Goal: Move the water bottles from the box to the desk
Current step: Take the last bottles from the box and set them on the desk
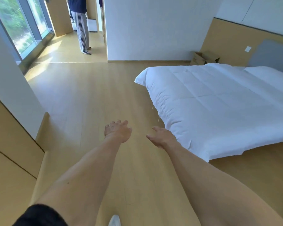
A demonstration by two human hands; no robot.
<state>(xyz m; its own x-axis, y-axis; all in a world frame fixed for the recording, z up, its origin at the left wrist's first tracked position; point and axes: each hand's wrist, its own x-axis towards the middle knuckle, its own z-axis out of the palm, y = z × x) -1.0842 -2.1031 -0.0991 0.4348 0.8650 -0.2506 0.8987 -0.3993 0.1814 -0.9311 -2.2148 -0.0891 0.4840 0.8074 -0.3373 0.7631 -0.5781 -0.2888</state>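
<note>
box (204, 58) open beyond bed (219, 103) | left hand (118, 131), right hand (162, 137) relaxed, empty

Single view only, head-worn, wide-angle, looking forward and down across a bedroom from standing height. Tilted steeply enough to catch a white shoe (114, 221) at the bottom edge. Both bare arms reaching out from the lower edge, left hand (118, 132) and right hand (162, 137) near centre frame, close to the lens. Wooden floor (88, 95) straight ahead, bed (219, 103) to the right, window (16, 25) far left. Straight lines bowed toward the edges.
</note>
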